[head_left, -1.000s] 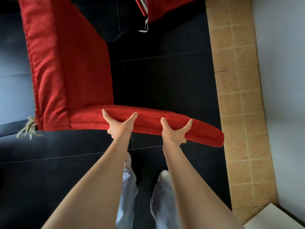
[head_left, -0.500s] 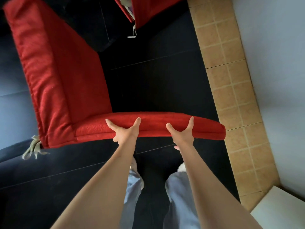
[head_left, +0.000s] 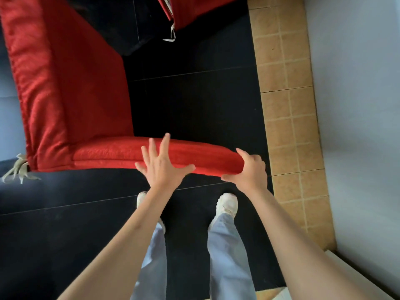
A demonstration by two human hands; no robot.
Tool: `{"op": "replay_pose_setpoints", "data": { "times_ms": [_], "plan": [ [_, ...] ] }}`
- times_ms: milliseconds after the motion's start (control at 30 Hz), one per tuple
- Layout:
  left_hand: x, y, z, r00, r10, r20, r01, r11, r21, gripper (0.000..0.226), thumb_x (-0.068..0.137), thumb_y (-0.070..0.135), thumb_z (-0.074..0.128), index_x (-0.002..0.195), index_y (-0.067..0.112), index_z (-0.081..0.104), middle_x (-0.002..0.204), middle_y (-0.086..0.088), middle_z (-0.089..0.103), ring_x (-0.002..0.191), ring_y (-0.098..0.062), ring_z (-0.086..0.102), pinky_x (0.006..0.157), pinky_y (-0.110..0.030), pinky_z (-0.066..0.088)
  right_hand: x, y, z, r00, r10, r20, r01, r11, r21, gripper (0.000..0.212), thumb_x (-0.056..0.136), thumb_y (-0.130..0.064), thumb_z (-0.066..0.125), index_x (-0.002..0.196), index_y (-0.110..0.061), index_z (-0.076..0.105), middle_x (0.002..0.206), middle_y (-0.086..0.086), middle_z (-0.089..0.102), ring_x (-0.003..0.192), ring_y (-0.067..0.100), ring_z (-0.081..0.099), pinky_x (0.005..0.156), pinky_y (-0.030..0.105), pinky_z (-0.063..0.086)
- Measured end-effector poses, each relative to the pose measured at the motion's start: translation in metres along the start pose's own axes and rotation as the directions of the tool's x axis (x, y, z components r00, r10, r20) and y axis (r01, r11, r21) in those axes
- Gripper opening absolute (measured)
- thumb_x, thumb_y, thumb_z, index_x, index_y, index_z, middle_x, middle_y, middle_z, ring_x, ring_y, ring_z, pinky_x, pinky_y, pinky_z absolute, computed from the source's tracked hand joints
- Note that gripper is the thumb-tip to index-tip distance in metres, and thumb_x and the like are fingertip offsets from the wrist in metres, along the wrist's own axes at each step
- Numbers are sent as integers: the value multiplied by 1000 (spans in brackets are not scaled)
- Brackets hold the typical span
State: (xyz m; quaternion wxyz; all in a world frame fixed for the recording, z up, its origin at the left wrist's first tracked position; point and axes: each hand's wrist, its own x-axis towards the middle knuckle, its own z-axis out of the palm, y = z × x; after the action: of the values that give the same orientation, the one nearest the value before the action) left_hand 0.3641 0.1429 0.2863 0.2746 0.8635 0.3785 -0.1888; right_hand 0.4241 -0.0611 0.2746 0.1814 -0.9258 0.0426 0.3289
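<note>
Released, left hand [head_left: 161,167] lies spread-fingered on cushion [head_left: 71,89]; right hand [head_left: 251,169], moved to its 3 o'clock end, curls round it. Regrip apparently under way; next, left must clamp.

The right end of the red cushion [head_left: 75,94] vanishes inside the right hand [head_left: 249,169]; its far side runs off the upper left. The top edge clips a second cushion [head_left: 194,9], and a forearm [head_left: 138,226] hides half a shoe [head_left: 141,198].

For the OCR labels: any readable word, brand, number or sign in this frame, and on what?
None readable. The cushion, gripped at its end by the right hand with the left hand spread over it, shows no print; nor do the shoe or tan tiles.
</note>
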Motion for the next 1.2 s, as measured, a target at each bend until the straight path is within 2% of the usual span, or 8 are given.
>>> {"op": "replay_pose_setpoints", "data": {
  "times_ms": [67,133,267,333,500,667,867,1200],
  "plan": [
    [2,8,10,984,107,145,-124,986,110,114,58,56,83,148,47,13,161,3,8,148,-25,-6,110,-65,-3,9,11,-5,992,-51,113,63,992,-107,103,59,-48,87,146,-35,34,142,4,41,130,29,37,99,50,39],
    [7,12,20,958,154,243,-197,967,165,115,57,56,84,148,47,14,160,7,15,148,-24,-4,109,-66,-5,17,20,-7,974,-82,210,110,986,-124,108,58,-45,88,148,-33,29,148,3,37,136,30,32,104,55,37],
    [17,11,38,912,252,325,-355,880,316,119,52,59,84,148,47,15,158,9,19,148,-26,-2,108,-66,-8,25,35,-3,948,-146,283,189,973,-132,115,56,-38,89,151,-32,24,151,1,32,138,29,27,105,58,37],
    [23,11,44,902,281,328,-399,833,383,118,51,62,82,148,47,16,158,10,20,148,-26,2,108,-66,-8,29,41,0,945,-173,277,221,963,-152,115,58,-35,89,151,-33,22,152,1,31,137,29,28,103,55,40],
    [33,12,52,901,323,289,-423,800,426,111,53,63,81,147,44,24,155,14,28,146,-23,14,109,-65,-8,36,48,6,947,-232,223,284,929,-239,105,66,-36,85,150,-35,22,151,-4,36,126,27,44,90,42,50],
    [39,11,53,859,391,331,-511,710,485,110,58,64,78,149,40,22,154,14,30,143,-21,23,112,-60,-3,35,50,6,943,-285,169,319,922,-221,89,74,-31,79,148,-32,31,139,-5,52,112,25,56,87,39,52],
    [39,13,48,852,395,345,-517,737,435,102,60,62,78,147,37,31,149,13,41,140,-19,30,114,-57,-1,32,46,2,942,-288,171,323,919,-229,80,79,-29,75,148,-30,34,123,-1,63,106,25,63,89,39,53],
    [37,12,33,841,424,335,-534,753,385,91,58,59,81,139,34,47,126,7,62,125,-19,47,116,-52,1,26,41,-5,933,-303,193,343,910,-232,77,78,-34,77,145,-28,38,123,-1,64,107,24,64,91,38,52]
  ]
}}
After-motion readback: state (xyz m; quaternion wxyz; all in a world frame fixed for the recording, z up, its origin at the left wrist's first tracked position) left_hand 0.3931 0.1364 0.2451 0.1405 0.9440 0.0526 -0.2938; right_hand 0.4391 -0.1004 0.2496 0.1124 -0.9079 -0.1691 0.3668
